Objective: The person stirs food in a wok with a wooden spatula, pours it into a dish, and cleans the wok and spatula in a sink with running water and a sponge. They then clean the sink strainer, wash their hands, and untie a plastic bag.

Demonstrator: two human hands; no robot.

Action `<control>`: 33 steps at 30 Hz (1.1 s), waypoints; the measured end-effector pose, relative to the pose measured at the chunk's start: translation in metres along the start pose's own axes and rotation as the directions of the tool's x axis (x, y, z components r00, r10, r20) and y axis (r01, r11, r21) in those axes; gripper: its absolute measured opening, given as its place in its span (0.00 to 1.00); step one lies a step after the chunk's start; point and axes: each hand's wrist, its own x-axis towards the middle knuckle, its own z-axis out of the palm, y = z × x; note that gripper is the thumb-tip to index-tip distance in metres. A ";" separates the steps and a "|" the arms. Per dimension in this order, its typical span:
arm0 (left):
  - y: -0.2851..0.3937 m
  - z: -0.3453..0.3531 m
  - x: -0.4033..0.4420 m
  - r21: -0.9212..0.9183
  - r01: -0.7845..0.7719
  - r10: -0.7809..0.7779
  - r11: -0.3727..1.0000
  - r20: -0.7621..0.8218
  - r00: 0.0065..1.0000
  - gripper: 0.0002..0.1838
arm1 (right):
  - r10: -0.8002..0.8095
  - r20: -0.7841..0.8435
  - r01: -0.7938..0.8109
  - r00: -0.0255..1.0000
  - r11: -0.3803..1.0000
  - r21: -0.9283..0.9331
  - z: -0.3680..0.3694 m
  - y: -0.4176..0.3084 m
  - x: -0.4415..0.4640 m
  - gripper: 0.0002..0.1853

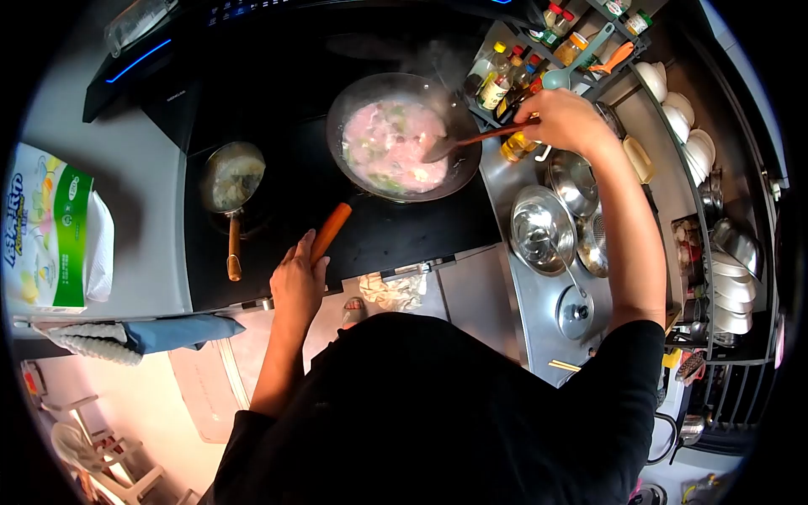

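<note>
A dark wok point(410, 196) stands on the black stove, holding pink, thin-looking pieces of food point(391, 147) with some green bits in pale liquid. My left hand point(299, 276) grips the lower end of the wok's orange-brown handle point(332, 231). In my right hand point(566, 119) is a dark wooden spatula point(484, 135); its blade rests at the right side of the food. Steam rises around the wok's far rim.
Left of the wok sits a small pan point(234, 220) with a wooden handle. Sauce bottles point(495, 88) stand just right of the wok. Metal bowls point(539, 229) and a lid point(576, 311) lie on the right counter. A tissue pack point(71, 240) is at far left.
</note>
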 end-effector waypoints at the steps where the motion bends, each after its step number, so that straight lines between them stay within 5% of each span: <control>1: 0.000 0.000 0.000 -0.003 0.000 0.000 1.000 -0.001 1.000 0.31 | -0.005 0.000 0.005 1.000 0.998 -0.069 0.005 0.015 0.005 0.14; 6: 0.000 0.001 0.000 -0.019 0.004 -0.004 1.000 0.010 1.000 0.29 | 0.181 0.076 -0.166 0.981 0.972 -0.164 0.013 0.040 0.020 0.19; 9: 0.003 -0.002 0.000 -0.033 0.009 -0.008 0.999 0.011 1.000 0.29 | 0.153 0.142 -0.128 0.978 0.977 -0.173 0.035 0.045 0.037 0.20; 15: 0.002 -0.003 0.000 -0.033 0.033 -0.032 0.999 0.031 0.999 0.30 | 0.002 -0.002 -0.001 1.000 0.997 0.083 0.062 0.033 0.055 0.18; 29: -0.001 -0.001 -0.001 -0.059 0.038 -0.035 0.998 0.046 0.998 0.31 | -0.012 -0.190 -0.063 0.982 0.922 -0.383 0.016 0.031 0.115 0.11; 33: -0.006 0.004 -0.002 -0.020 0.013 -0.013 1.000 0.005 1.000 0.31 | -0.019 -0.126 -0.016 0.992 0.961 -0.275 0.031 0.024 0.133 0.14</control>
